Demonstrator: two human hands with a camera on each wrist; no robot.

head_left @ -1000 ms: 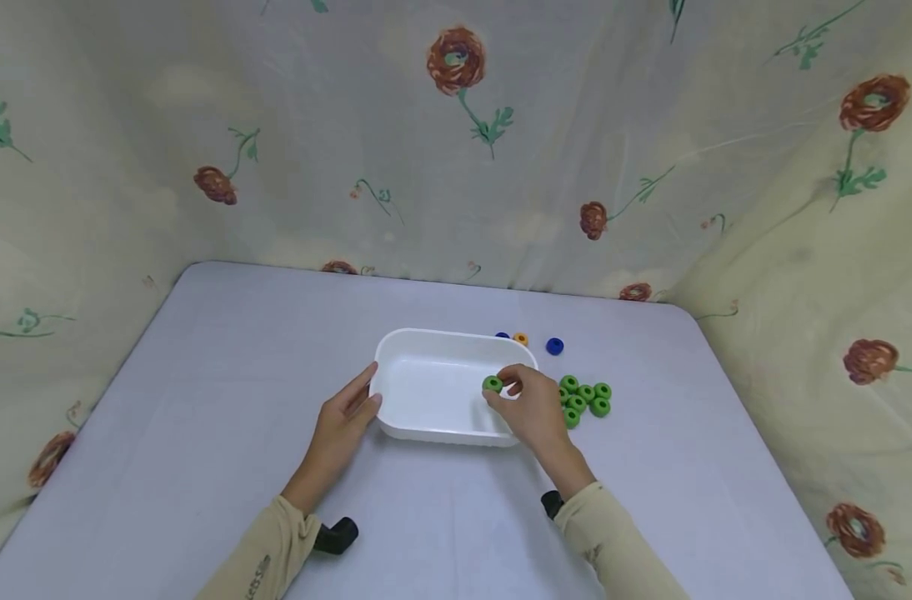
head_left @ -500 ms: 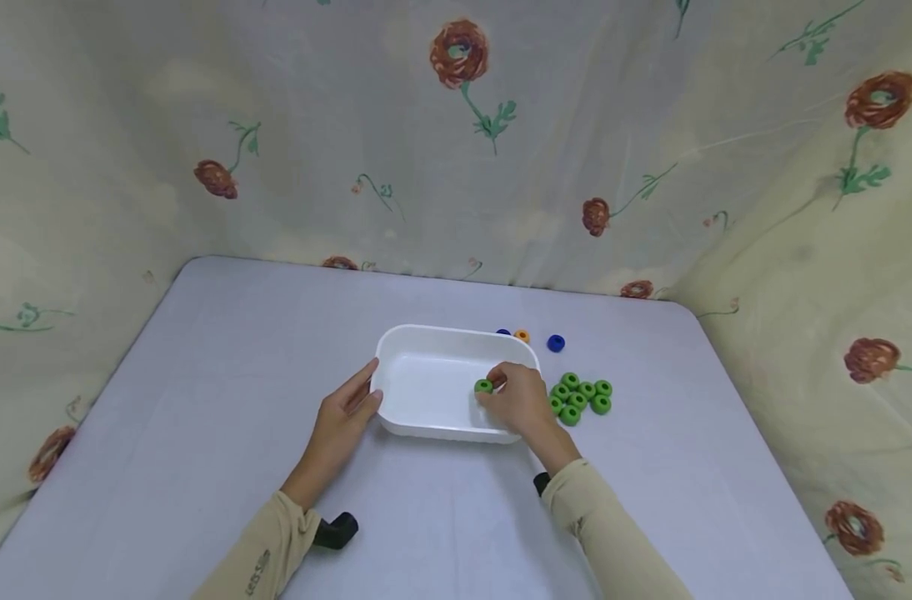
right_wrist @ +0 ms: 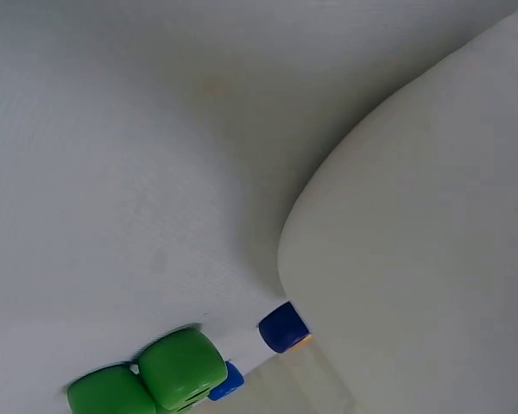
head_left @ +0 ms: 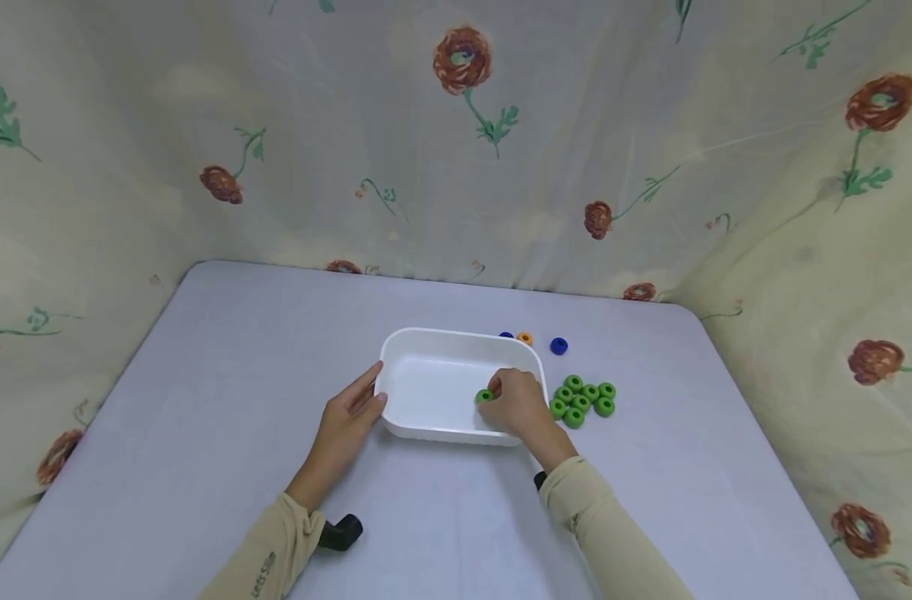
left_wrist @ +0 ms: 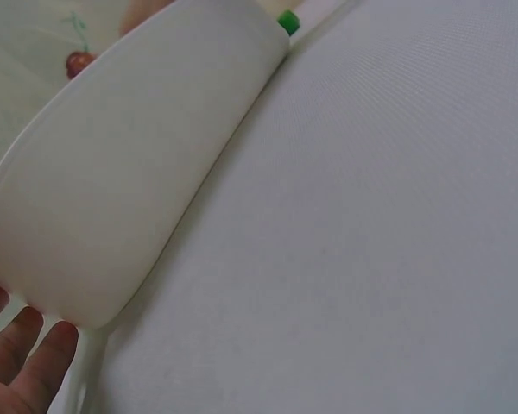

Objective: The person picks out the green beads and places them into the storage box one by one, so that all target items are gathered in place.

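A white rectangular tray [head_left: 429, 379] sits on the table between the hands. At its left end, my left hand [head_left: 345, 425] grips the side, thumb over the rim; in the left wrist view its fingers [left_wrist: 43, 362] meet the outer wall [left_wrist: 129, 190] low down. My right hand [head_left: 519, 408] reaches over the tray's right side and pinches a green bead [head_left: 483, 397] with a hole through it, low inside. Several similar green beads [head_left: 580, 403] lie clustered just right of the tray. The right wrist view shows the tray's outer wall [right_wrist: 423, 233], but the hand is hidden there.
Behind the tray's back right corner lie an orange bead [head_left: 525, 338] and a blue bead [head_left: 558, 346], with another blue bead [head_left: 505, 335] partly hidden by the rim. A pale cloth covers the table [head_left: 276, 333]. Flower-printed fabric [head_left: 313, 125] hangs behind it.
My right hand has carried the green bead left and lower into the tray, still pinching it. The left hand stays at the tray's left end.
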